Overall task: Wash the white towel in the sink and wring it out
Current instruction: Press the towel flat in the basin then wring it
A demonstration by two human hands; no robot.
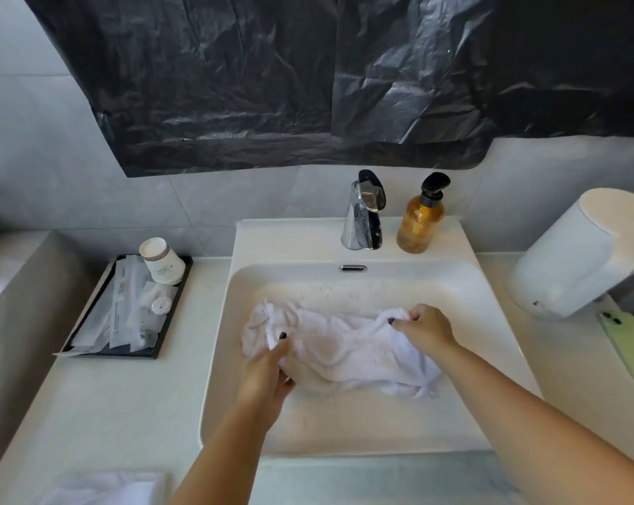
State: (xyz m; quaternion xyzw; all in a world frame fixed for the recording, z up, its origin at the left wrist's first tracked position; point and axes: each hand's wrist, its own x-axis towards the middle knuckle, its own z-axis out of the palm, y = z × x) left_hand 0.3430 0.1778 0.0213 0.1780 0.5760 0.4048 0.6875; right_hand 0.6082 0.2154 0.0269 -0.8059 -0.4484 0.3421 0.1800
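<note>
A crumpled white towel (339,349) lies in shallow water inside the white rectangular sink (483,297). My left hand (268,373) grips the towel's near-left part, fingers curled into the cloth. At the towel's right end, my right hand (423,328) pinches a bunched fold. Both forearms reach in from the bottom edge. The chrome faucet (364,213) stands at the back of the sink, and no water runs from it.
An amber pump bottle (421,218) stands right of the faucet. A black tray (125,308) with paper cups and wrapped packets sits on the left counter. On the right are a white appliance (578,256) and a green phone (627,344). White cloth (104,488) lies bottom left.
</note>
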